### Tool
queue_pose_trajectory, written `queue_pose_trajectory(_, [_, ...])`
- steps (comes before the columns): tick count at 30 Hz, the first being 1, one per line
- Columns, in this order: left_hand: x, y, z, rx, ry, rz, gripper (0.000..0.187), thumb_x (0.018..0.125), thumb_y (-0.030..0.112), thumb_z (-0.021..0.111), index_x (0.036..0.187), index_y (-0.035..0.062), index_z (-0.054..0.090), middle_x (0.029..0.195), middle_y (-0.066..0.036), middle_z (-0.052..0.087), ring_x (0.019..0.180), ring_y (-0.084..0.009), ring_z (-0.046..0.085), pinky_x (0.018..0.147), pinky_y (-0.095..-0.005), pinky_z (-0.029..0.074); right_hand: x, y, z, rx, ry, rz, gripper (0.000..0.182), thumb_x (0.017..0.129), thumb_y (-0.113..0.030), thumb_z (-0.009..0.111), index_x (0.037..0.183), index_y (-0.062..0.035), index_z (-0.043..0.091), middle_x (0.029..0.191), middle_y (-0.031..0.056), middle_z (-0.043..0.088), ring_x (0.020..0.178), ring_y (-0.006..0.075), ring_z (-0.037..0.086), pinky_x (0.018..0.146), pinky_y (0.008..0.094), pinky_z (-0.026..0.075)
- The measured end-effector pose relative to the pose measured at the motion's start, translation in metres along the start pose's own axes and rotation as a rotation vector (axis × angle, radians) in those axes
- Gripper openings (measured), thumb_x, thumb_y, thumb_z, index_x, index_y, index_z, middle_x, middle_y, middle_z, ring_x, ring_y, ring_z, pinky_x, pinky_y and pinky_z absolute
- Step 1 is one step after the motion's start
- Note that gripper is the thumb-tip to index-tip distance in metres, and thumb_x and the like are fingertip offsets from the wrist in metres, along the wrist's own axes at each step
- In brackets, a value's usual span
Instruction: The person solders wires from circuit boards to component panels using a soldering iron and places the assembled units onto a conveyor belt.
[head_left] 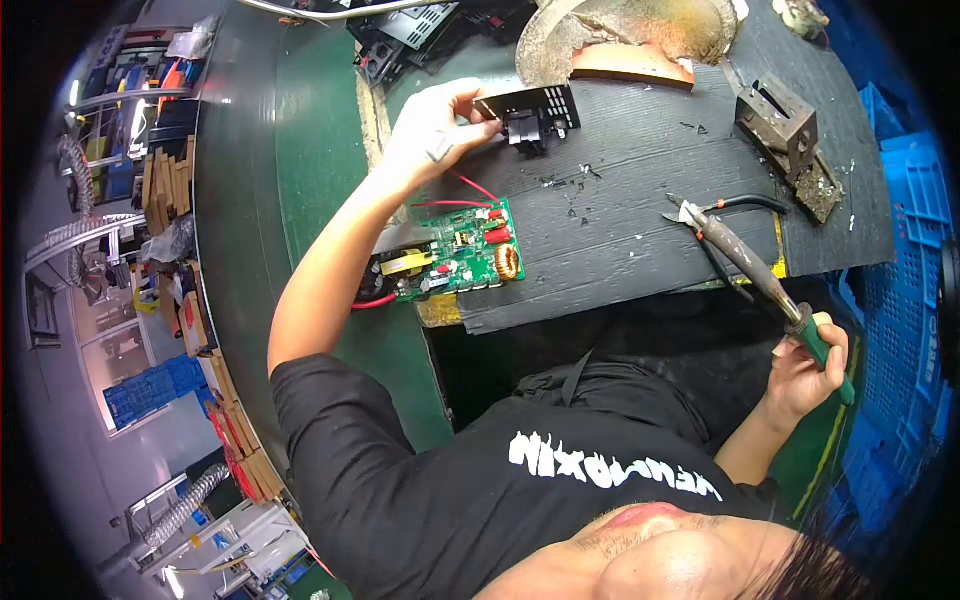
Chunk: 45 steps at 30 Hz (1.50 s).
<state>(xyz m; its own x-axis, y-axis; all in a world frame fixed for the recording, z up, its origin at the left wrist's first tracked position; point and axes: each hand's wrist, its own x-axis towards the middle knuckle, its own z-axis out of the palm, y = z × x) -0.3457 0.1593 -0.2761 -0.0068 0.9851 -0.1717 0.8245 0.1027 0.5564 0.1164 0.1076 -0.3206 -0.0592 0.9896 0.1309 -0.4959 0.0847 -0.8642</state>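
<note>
Over the bench (620,240), the left hand (432,135) pinched one black panel (540,101) in a narrow grip; the right hand (806,375) gripped one soldering iron (745,258). One circuit board (470,240) lay nearby.

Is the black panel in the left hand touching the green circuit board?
Apart. The head view shows bare dark mat between the black panel, held in the left hand, and the near edges of the green circuit board.
</note>
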Motion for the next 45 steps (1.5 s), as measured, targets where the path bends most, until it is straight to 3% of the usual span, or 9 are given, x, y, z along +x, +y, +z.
queue_pose_trajectory(8, [-0.014,0.026,-0.039,0.154,-0.038,0.304,0.047,0.075,0.023,0.067,0.118,0.0096,0.054,0.1,-0.005,0.061,0.095,-0.0168,0.056,0.087,-0.0326,0.041,0.017,0.007,-0.008,-0.074,0.028,-0.009,0.034,0.091,-0.031,0.043,0.1,-0.0019,0.058,0.078,0.0157,0.054,0.051,0.0176,0.052,0.04,0.0232,0.041])
queue_pose_trajectory(13, [-0.02,0.061,-0.017,0.569,-0.015,0.391,0.058,0.065,0.053,0.073,0.099,0.0071,0.06,0.098,-0.012,0.063,0.092,-0.0309,0.058,0.08,-0.0396,0.047,0.02,0.008,-0.006,-0.032,0.007,0.039,0.036,0.091,-0.033,0.047,0.102,-0.0015,0.061,0.08,0.0142,0.053,0.056,0.0183,0.052,0.048,0.023,0.045])
queue_pose_trajectory(20, [-0.049,0.118,0.033,0.729,-0.058,0.529,0.076,0.053,0.037,0.08,0.115,-0.0007,0.056,0.122,-0.011,0.044,0.103,-0.0271,0.049,0.09,-0.0379,0.041,0.01,0.009,-0.015,-0.034,0.064,0.024,0.035,0.091,-0.032,0.044,0.099,-0.0017,0.059,0.079,0.0154,0.053,0.051,0.0181,0.052,0.04,0.0224,0.041])
queue_pose_trajectory(26, [-0.042,0.096,0.051,0.815,0.012,0.664,0.032,0.071,0.011,0.057,0.098,-0.0063,0.061,0.092,-0.01,0.056,0.091,-0.021,0.052,0.078,-0.0304,0.044,0.006,0.007,-0.018,-0.034,0.08,0.011,0.035,0.091,-0.031,0.042,0.098,-0.0013,0.058,0.079,0.0164,0.054,0.048,0.0182,0.052,0.037,0.0227,0.039])
queue_pose_trajectory(28, [-0.042,0.103,0.042,0.714,0.051,0.587,0.041,0.066,0.01,0.063,0.105,-0.0021,0.061,0.107,-0.011,0.061,0.091,-0.0261,0.058,0.078,-0.0335,0.05,0.005,0.006,-0.018,-0.032,0.093,0.008,0.035,0.091,-0.031,0.041,0.098,-0.0014,0.058,0.079,0.0164,0.054,0.048,0.0181,0.052,0.037,0.0225,0.039])
queue_pose_trajectory(33, [-0.038,0.081,0.01,0.349,0.152,0.388,0.023,0.074,-0.004,0.058,0.095,0.0047,0.058,0.086,-0.013,0.058,0.082,-0.0296,0.06,0.072,-0.0345,0.051,0.002,0.006,-0.021,-0.015,0.06,0.006,0.037,0.092,-0.033,0.043,0.101,-0.0024,0.06,0.079,0.0149,0.052,0.051,0.0166,0.049,0.04,0.0206,0.039])
queue_pose_trajectory(37, [-0.032,0.042,-0.005,-0.449,0.131,0.104,0.016,0.079,0.001,0.069,0.081,0.0004,0.054,0.076,-0.001,0.056,0.072,-0.0061,0.056,0.064,-0.0229,0.047,0.003,0.007,-0.02,-0.012,0.059,0.006,0.037,0.092,-0.033,0.043,0.101,-0.0022,0.06,0.079,0.0149,0.052,0.052,0.0166,0.05,0.04,0.0205,0.039])
queue_pose_trajectory(44, [-0.004,0.002,-0.01,-0.283,-0.051,-0.078,0.031,0.076,0.013,0.074,0.068,0.007,0.045,0.067,0.003,0.054,0.065,-0.0038,0.048,0.059,-0.0215,0.041,0.006,0.01,-0.015,-0.019,0.012,0.006,0.035,0.091,-0.03,0.043,0.1,-0.0014,0.059,0.077,0.0158,0.053,0.052,0.0179,0.051,0.043,0.0235,0.042])
queue_pose_trajectory(45, [0.006,-0.025,-0.011,-0.166,-0.137,-0.073,0.023,0.076,0.021,0.074,0.083,0.0024,0.061,0.074,0.0,0.062,0.073,-0.0084,0.056,0.07,-0.0257,0.045,0.007,0.01,-0.014,-0.02,0.01,0.001,0.035,0.091,-0.03,0.043,0.101,-0.0012,0.059,0.077,0.0157,0.053,0.053,0.0179,0.051,0.045,0.0235,0.043])
